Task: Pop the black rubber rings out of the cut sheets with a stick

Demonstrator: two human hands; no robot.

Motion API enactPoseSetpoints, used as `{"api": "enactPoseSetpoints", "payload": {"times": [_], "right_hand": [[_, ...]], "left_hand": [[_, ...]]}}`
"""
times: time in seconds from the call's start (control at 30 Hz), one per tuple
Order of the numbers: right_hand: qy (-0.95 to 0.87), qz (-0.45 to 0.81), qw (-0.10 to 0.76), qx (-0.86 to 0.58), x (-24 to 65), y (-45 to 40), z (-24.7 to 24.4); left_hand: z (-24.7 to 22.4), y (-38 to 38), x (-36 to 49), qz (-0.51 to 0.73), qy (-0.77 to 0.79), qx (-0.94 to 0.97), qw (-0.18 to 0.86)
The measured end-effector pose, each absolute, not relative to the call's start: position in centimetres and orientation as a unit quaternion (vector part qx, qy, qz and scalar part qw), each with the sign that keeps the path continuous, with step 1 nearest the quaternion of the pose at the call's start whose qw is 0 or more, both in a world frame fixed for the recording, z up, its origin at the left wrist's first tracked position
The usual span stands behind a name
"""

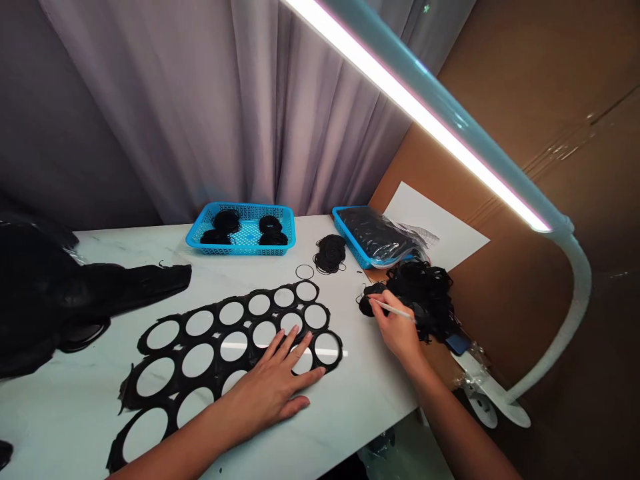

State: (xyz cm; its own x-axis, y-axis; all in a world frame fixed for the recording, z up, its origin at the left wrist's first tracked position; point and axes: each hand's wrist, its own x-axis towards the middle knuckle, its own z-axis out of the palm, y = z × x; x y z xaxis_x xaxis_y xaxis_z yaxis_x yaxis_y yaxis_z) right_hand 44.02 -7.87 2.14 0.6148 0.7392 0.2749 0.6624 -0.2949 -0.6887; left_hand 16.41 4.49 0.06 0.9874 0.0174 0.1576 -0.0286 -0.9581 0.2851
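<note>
My left hand (275, 383) lies flat with its fingers spread on a black rubber sheet (217, 363). Rows of large round holes run through the sheet, and its outer edge is ragged. Between the fingers of my right hand (397, 333) is a thin white pen-like stick (393, 309). Its tip points at a small bunch of thin black rings (367, 306) by the table's right side; whether it touches them I cannot tell. A single thin black ring (305, 265) lies just beyond the sheet, near a loose pile of black rings (331, 253).
A blue basket (241, 250) holds several ring bundles. Another blue basket (351, 243) carries a clear bag of black pieces. Tangled black scraps (425, 287) lie beyond my right hand. Black sheet material (100, 293) fills the left. A lit lamp (440, 123) slants overhead.
</note>
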Motion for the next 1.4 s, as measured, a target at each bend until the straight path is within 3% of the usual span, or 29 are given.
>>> {"api": "enactPoseSetpoints", "payload": {"times": [0.2, 0.47, 1.1, 1.27, 1.4], "right_hand": [[-0.460, 0.329, 0.455, -0.687, 38.6, -6.5, 3.0], [-0.519, 0.401, 0.394, -0.644, 33.8, -7.2, 2.2], [-0.545, 0.373, 0.388, -0.643, 33.6, -7.6, 1.9], [-0.649, 0.257, 0.376, -0.609, 33.0, -8.3, 0.8], [-0.751, 0.108, 0.298, -0.579, 32.9, -8.4, -0.5]], "left_hand": [[1.4, 4.2, 13.9, 0.066, 0.024, 0.990, 0.122], [-0.1, 3.1, 10.9, 0.085, 0.060, 0.989, 0.109], [-0.2, 2.8, 10.9, 0.082, 0.064, 0.987, 0.121], [0.1, 2.6, 10.9, 0.098, 0.081, 0.985, 0.115], [-0.1, 2.6, 10.9, 0.101, 0.084, 0.985, 0.110]]}}
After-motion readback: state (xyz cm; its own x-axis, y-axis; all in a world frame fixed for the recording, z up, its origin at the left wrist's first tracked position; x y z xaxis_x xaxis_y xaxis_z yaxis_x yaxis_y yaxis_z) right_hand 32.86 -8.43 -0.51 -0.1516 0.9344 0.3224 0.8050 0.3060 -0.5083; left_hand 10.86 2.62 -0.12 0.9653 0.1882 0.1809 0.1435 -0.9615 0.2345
